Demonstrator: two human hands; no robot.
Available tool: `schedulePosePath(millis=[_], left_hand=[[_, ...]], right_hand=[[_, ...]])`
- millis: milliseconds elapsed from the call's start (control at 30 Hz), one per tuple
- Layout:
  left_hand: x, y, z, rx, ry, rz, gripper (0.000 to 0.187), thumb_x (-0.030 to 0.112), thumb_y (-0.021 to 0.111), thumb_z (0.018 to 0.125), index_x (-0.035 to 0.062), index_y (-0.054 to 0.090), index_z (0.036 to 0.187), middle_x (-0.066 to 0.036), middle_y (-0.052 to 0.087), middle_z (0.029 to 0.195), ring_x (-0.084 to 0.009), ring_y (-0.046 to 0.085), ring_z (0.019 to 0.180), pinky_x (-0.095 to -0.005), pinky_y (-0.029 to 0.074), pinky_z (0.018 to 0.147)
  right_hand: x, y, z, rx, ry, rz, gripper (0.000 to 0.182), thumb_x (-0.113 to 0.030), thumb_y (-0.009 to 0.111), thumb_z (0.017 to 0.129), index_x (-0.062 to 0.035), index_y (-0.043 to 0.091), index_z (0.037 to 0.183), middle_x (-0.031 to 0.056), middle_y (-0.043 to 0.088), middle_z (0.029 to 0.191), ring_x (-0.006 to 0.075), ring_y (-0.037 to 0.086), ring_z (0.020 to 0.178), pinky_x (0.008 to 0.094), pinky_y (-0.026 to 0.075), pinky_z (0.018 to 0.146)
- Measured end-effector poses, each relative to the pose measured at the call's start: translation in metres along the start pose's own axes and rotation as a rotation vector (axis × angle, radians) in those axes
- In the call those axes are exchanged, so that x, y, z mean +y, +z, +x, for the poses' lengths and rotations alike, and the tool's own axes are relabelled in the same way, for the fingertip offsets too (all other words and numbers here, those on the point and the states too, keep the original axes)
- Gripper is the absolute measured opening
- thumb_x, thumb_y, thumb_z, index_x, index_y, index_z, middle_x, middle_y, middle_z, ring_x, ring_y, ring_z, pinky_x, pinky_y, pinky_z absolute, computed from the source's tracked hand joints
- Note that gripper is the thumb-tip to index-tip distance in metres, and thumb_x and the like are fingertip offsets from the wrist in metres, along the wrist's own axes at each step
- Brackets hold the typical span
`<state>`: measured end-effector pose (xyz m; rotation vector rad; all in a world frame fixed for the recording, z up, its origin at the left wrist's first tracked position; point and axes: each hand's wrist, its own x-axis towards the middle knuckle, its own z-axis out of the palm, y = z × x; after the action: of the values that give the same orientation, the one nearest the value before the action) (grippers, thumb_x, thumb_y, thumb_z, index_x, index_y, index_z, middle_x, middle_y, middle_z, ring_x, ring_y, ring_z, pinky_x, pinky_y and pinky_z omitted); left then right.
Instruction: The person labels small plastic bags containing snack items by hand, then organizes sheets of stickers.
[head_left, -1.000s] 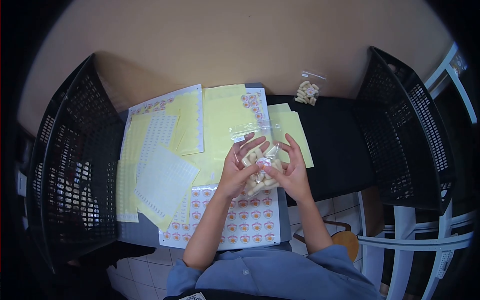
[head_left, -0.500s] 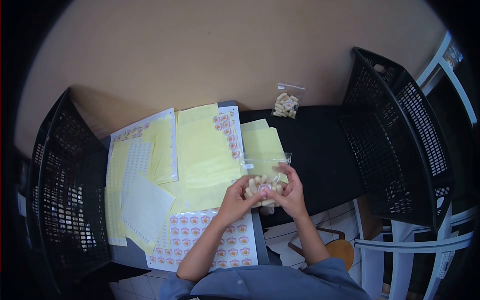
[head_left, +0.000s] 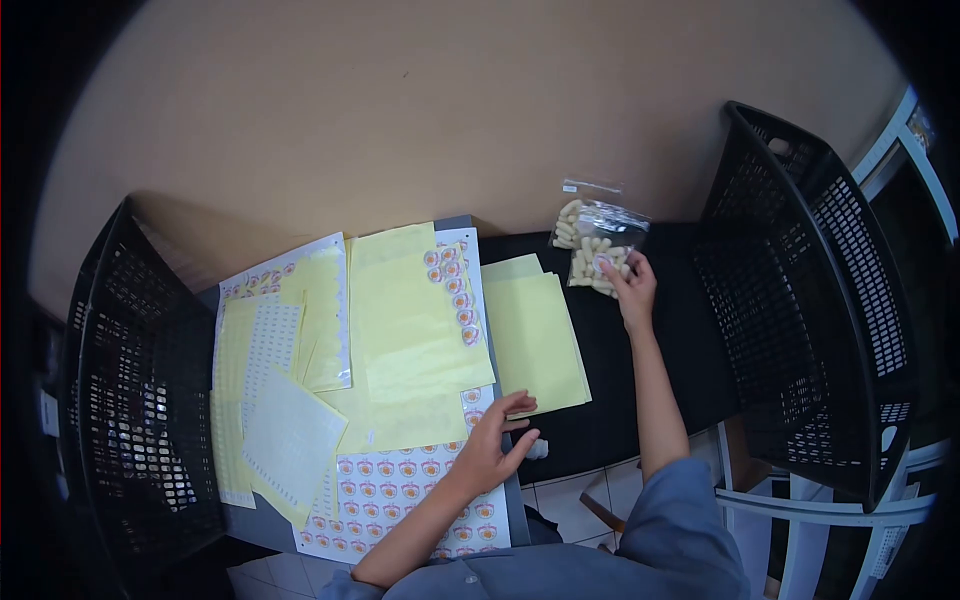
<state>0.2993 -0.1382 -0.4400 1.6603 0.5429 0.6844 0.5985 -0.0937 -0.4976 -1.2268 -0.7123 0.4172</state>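
Observation:
My right hand (head_left: 636, 288) grips the lower right edge of a clear plastic bag of pale finger-shaped pieces (head_left: 590, 262), thumb near its round sticker. This bag overlaps a second similar bag (head_left: 566, 222) lying behind it at the far edge of the black surface. My left hand (head_left: 493, 447) holds nothing; its fingers are apart above the edge of the sticker sheets. Close to its fingertips lies a stack of yellow backing sheets (head_left: 540, 340). Beneath the left forearm spreads a white sheet of round printed stickers (head_left: 385, 500).
Black perforated baskets stand at the left (head_left: 150, 400) and the right (head_left: 800, 290). Yellow sheets (head_left: 410, 320) and white label sheets (head_left: 290, 430) cover the grey board. A small whitish object (head_left: 538, 449) sits near the black surface's front edge. The wall (head_left: 400, 130) rises behind.
The bag has moved from between both hands to the far right, carried by my right hand, onto the other bag. My left hand has let go and opened, staying near the front.

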Motion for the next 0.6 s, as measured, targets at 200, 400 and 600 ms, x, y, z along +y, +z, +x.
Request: schedulePosePath(millis=[200, 400, 600], left_hand=[[0.006, -0.002, -0.003, -0.149, -0.012, 0.235, 0.032, 0.004, 0.054, 0.078, 0.0003, 0.044, 0.108, -0.013, 0.055, 0.096, -0.0205, 0.056, 0.091, -0.0289, 0.046, 0.079], [0.006, -0.001, -0.005, -0.163, 0.017, 0.280, 0.026, 0.007, 0.054, 0.079, 0.0013, 0.048, 0.103, -0.012, 0.057, 0.090, -0.0217, 0.057, 0.086, -0.0293, 0.045, 0.076], [0.003, 0.000, -0.006, -0.144, 0.091, 0.308, 0.024, 0.014, 0.055, 0.079, 0.0018, 0.050, 0.099, -0.011, 0.056, 0.085, -0.0226, 0.056, 0.081, -0.0313, 0.044, 0.072]], right_hand=[[0.040, 0.013, 0.037, 0.036, -0.101, -0.348, 0.041, -0.015, 0.072, 0.067, 0.0020, 0.054, 0.099, 0.0063, 0.055, 0.093, 0.0106, 0.054, 0.078, 0.0211, 0.044, 0.068], [0.032, 0.012, 0.027, 0.106, -0.174, -0.649, 0.041, -0.019, 0.072, 0.066, -0.0003, 0.057, 0.099, 0.0061, 0.056, 0.085, 0.0064, 0.046, 0.055, 0.0212, 0.040, 0.051], [0.025, 0.021, 0.034, 0.138, -0.185, -0.626, 0.044, -0.022, 0.071, 0.069, -0.0014, 0.055, 0.104, 0.0098, 0.059, 0.088, 0.0069, 0.048, 0.052, 0.0200, 0.042, 0.051]])
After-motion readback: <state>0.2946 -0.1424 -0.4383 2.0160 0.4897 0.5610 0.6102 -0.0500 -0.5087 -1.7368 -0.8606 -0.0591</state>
